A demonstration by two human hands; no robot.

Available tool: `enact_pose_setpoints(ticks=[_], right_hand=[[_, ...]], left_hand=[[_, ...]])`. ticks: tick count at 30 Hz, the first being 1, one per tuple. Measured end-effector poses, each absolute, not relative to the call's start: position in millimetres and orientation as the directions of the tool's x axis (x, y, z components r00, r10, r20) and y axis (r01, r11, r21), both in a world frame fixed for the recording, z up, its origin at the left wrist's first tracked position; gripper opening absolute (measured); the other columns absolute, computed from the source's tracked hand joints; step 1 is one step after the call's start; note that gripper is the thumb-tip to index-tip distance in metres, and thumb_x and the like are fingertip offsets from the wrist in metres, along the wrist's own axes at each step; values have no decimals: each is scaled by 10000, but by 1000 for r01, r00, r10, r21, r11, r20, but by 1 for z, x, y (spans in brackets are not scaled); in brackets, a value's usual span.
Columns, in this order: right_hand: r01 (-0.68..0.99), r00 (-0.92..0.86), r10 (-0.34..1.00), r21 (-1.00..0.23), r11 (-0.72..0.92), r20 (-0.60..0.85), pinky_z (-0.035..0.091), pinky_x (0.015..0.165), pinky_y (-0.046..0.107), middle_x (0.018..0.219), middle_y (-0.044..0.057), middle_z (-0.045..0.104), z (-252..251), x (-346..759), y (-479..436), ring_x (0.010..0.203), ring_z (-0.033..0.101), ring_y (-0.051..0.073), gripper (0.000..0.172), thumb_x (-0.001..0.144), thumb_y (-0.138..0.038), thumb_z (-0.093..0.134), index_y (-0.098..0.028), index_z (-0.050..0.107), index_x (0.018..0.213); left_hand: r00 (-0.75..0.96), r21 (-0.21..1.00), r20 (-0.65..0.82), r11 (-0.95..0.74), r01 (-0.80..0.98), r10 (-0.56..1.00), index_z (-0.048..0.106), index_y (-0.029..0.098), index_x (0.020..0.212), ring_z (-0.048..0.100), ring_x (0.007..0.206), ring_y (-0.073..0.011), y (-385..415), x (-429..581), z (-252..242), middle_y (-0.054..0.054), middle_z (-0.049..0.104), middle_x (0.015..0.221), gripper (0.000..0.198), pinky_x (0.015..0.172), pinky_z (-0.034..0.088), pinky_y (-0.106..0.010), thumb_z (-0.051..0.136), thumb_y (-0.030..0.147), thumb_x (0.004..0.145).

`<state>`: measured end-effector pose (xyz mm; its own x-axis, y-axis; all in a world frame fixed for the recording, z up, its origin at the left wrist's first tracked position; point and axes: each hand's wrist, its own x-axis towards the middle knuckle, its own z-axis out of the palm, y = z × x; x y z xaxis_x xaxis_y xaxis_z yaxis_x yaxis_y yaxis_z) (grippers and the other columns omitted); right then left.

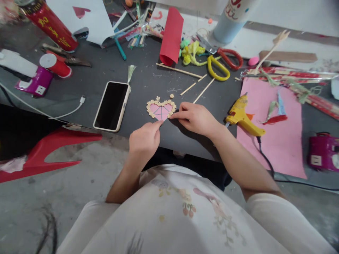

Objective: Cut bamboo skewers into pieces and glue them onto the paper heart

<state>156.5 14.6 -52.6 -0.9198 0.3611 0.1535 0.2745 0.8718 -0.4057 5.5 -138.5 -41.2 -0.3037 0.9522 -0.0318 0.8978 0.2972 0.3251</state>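
Heart point(161, 109) pinched by hands point(145, 138) point(197, 118) (close to table point(148, 76) edge).

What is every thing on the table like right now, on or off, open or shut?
Heart, flat on table, flower-rimmed.
Phone, face up, screen dark.
Cable, unplugged, end loose.
Glue gun, lying on its side, corded.
Red paper, curled over.
Left hand, pinching heart's tip.
Right hand, fingertips on heart's right edge.

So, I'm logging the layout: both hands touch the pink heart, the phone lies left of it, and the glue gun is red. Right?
No: the glue gun is yellow, not red; the head view shows it. The left hand and right hand do touch the heart, phone to its left.
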Motion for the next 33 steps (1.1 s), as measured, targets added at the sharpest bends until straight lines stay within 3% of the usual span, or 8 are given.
enact_pose_setpoints(ticks=[9,13,20,26,30,33], right_hand=[[267,-917,360,-410,872,171,288,589,255,802,31,550,-54,157,15,693,475,127,300,850,-171,465,-248,703,1014],[272,-916,365,-413,869,165,287,585,255,802,30,550,-54,157,15,690,474,126,300,851,-172,467,-249,704,1018],[276,-917,368,-427,861,151,286,584,257,792,29,537,-53,156,14,693,473,130,304,854,-176,463,-255,699,1030],[258,-915,369,-468,845,162,312,596,248,794,26,542,-52,157,15,692,485,125,312,852,-168,463,-257,698,1036],[266,-892,410,-516,814,188,352,628,249,795,28,540,-49,159,18,707,506,129,310,852,-163,460,-244,690,1045],[284,-860,459,-540,792,222,376,650,261,803,38,557,-47,161,20,721,521,140,289,859,-182,459,-224,687,1030]], left_hand=[[-283,210,-35,284,936,958,630,264,1096,642,789,-171,-131,10,-39,-34,666,960,302,597,389,-277,403,244,897],[-220,213,4,214,953,976,642,230,1068,629,849,-159,-128,12,-38,-40,636,1071,314,646,409,-270,371,227,909],[-186,207,-39,190,960,982,535,273,1248,630,843,-152,-126,14,-38,-37,629,1106,378,615,404,-270,340,243,926],[-180,180,-27,182,967,983,552,274,1226,632,790,-148,-124,15,-39,-27,632,1106,365,572,383,-269,360,250,916],[-237,300,60,209,931,970,599,244,1124,625,827,-138,-126,14,-40,-33,649,1079,311,636,413,-246,361,284,929],[-337,570,141,201,796,931,622,205,799,597,725,-118,-129,17,-33,-39,662,803,362,664,441,-241,339,381,941]])
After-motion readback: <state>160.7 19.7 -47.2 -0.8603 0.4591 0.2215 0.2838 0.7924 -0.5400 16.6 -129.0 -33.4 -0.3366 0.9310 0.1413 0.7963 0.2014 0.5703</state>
